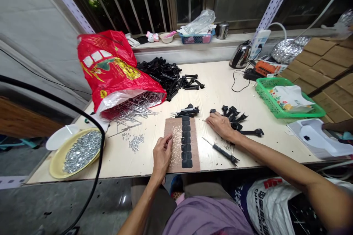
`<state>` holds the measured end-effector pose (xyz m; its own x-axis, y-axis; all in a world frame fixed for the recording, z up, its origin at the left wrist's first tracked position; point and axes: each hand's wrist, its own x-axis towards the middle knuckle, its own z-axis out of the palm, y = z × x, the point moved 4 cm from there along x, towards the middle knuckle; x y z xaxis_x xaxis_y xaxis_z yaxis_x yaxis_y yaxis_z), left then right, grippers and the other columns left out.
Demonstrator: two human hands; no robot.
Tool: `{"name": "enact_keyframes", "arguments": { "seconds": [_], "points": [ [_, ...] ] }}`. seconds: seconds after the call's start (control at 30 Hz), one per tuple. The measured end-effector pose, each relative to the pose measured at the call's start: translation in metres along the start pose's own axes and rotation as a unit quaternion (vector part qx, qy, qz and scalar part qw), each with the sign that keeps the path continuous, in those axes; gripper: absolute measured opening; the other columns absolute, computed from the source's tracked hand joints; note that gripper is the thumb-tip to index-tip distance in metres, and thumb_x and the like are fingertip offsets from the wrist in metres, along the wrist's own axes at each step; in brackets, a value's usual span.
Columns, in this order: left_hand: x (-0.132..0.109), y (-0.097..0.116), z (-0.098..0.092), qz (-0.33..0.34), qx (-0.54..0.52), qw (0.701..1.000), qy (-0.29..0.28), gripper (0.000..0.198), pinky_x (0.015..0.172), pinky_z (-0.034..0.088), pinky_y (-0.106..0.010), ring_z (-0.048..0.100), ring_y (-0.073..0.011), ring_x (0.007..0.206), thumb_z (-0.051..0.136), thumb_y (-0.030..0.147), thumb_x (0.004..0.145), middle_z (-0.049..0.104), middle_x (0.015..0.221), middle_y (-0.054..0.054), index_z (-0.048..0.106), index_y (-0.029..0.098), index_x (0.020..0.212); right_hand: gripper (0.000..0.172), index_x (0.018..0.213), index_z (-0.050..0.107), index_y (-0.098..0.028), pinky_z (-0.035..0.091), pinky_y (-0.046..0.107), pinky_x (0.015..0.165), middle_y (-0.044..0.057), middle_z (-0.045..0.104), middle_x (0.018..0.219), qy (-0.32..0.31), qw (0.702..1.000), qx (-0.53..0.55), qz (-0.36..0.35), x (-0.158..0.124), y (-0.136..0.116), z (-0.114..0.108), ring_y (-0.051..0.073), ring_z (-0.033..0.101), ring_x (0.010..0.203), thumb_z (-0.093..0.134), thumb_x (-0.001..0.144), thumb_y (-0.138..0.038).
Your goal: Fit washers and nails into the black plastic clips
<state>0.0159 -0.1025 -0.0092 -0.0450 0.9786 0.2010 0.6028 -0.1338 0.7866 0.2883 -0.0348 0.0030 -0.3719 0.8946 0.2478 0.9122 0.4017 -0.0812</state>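
Observation:
My left hand (162,155) is closed in a pinch at the left side of a brown board (197,147); whatever its fingertips hold is too small to make out. Tiny pale pieces (176,147) are scattered over that board, beside a column of black square pads (186,147). My right hand (221,125) lies low on the table, its fingers together and curled down; a thin tip shows at the fingertips, but I cannot tell what it is. Black plastic parts (233,112) lie around that hand. Nearer the front edge rests a black part with a metal rod (224,153).
A red bag (110,69) spills metal rods (132,108) beside a heap of black parts (162,73). A yellow bowl (56,165) holds small shiny pieces, some loose on the table (136,142). At right stand a green basket (292,114) and a kettle (240,57).

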Motion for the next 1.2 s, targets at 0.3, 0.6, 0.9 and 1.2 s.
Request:
{"name": "enact_keyframes", "arguments": {
  "seconds": [0.3,0.6,0.9,1.2],
  "points": [
    [-0.002,-0.002,0.003,-0.003,-0.021,1.000,0.001,0.029,0.074,0.047,-0.028,0.060,-0.0167,0.084,0.047,0.030,0.090,0.064,0.097,-0.006,0.065,0.019,0.110,0.024,0.093,0.069,-0.021,0.026,0.034,0.074,0.007,0.065,0.093,0.060,0.993,-0.100,0.015,-0.006,0.053,-0.024,0.023,0.047,0.086,0.049,0.092,-0.035],
    [0.002,-0.022,-0.053,0.000,0.070,0.990,0.125,0.030,0.072,0.046,-0.031,0.057,-0.0197,0.086,0.044,0.029,0.092,0.061,0.094,-0.008,0.064,0.017,0.110,0.025,0.108,0.064,-0.024,0.027,0.034,0.076,0.007,0.067,0.097,-0.021,0.987,0.002,-0.158,0.118,-0.073,0.024,0.024,0.047,0.099,0.044,0.095,-0.032],
    [0.056,-0.067,-0.079,0.035,0.346,0.936,0.063,0.022,0.067,0.038,-0.035,0.046,-0.0258,0.083,0.048,0.024,0.088,0.059,0.081,-0.009,0.069,0.023,0.090,0.029,0.104,0.067,-0.023,0.033,0.031,0.075,0.008,0.060,0.093,0.012,0.987,0.040,-0.154,0.121,-0.065,0.044,0.019,0.049,0.084,0.040,0.096,-0.028],
    [0.076,-0.062,-0.073,0.049,0.271,0.961,0.022,0.019,0.077,0.039,-0.038,0.050,-0.0260,0.090,0.050,0.015,0.084,0.061,0.082,-0.011,0.064,0.017,0.072,0.037,0.130,0.050,-0.016,0.042,0.031,0.074,0.008,0.064,0.094,0.109,0.965,0.165,-0.175,0.100,-0.102,-0.019,0.019,0.049,0.080,0.035,0.097,-0.020]
  ]
}}
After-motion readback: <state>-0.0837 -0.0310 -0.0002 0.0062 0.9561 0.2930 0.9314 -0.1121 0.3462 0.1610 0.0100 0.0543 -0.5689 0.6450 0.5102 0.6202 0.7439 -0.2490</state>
